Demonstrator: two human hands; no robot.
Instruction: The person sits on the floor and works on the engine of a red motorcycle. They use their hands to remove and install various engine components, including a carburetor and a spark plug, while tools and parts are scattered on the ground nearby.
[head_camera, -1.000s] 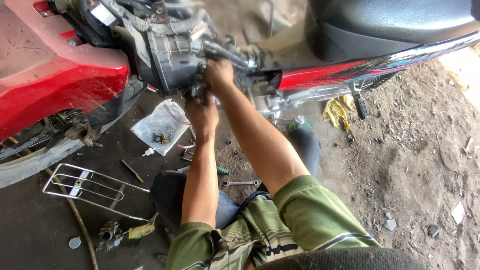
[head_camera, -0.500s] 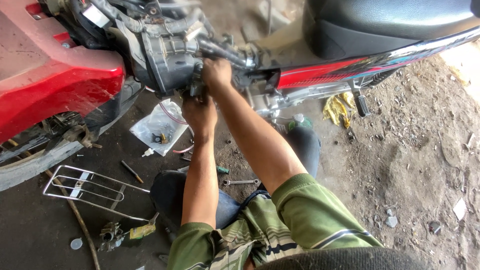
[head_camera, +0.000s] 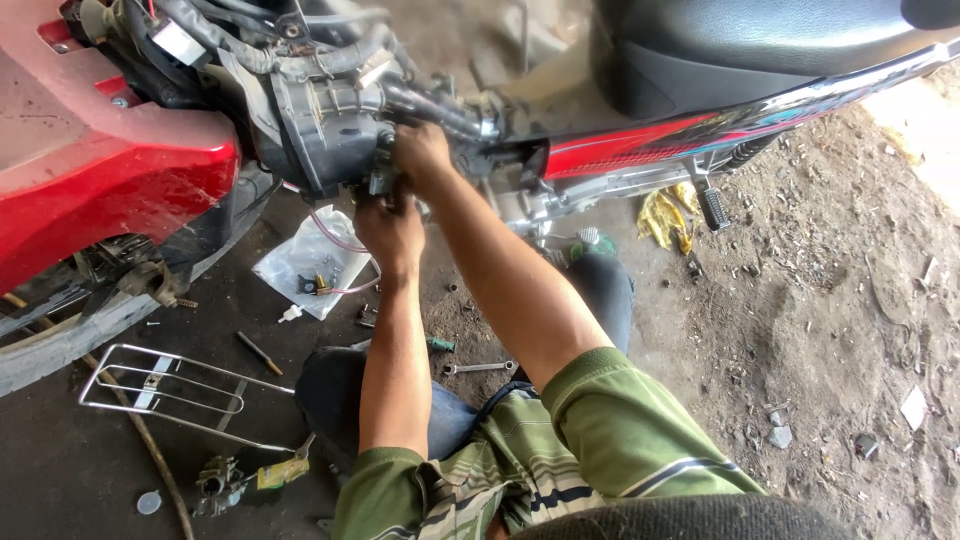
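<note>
1. Head view: both hands meet under the grey ribbed metal engine casing (head_camera: 320, 125) of the red motorcycle. The right hand (head_camera: 420, 155) is clenched on a small dark metal fitting (head_camera: 383, 178); the left hand (head_camera: 392, 232) cups just below it (whether it grips anything I cannot tell).
2. A slip could drop loose parts into the dirt below the casing, near the clear plastic bag of small parts (head_camera: 310, 265).

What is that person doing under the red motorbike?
A person in a green striped shirt crouches beside the red motorbike, both hands up at its grey metal engine. The right hand grips a part at the engine's side; the left hand is just below it. A clear plastic bag of small parts, a silver wrench and a wire rack lie on the ground.
</note>
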